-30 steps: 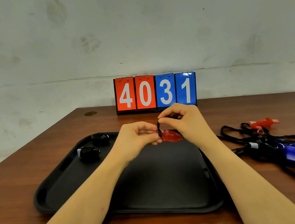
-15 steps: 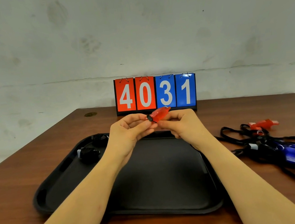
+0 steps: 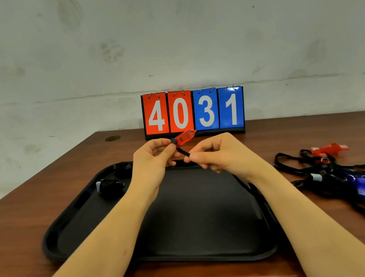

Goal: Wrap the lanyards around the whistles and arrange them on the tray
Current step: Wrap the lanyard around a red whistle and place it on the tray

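Head view: your left hand (image 3: pixel 150 163) pinches translucent red plastic whistle (image 3: pixel 183 137), held above far rim of matte black tray (image 3: pixel 200 216). Your right hand (image 3: pixel 221 156) grip pinches black woven lanyard (image 3: pixel 184 153), taut. Two wrapped black whistles (image 3: pixel 110 186) in tray's far-left corner. Tangled blue and red whistles (image 3: pixel 342 176) on glossy wooden worktop (image 3: pixel 14 218), right.

A pale plaster wall (image 3: pixel 164 37), smudged and marked by a horizontal crack line, fills the upper half of the frame. Below it a reddish-brown wooden table (image 3: pixel 45 189) spans the lower half, with a flip scoreboard (image 3: pixel 194 112) reading 4031 standing at its far edge, centre frame.
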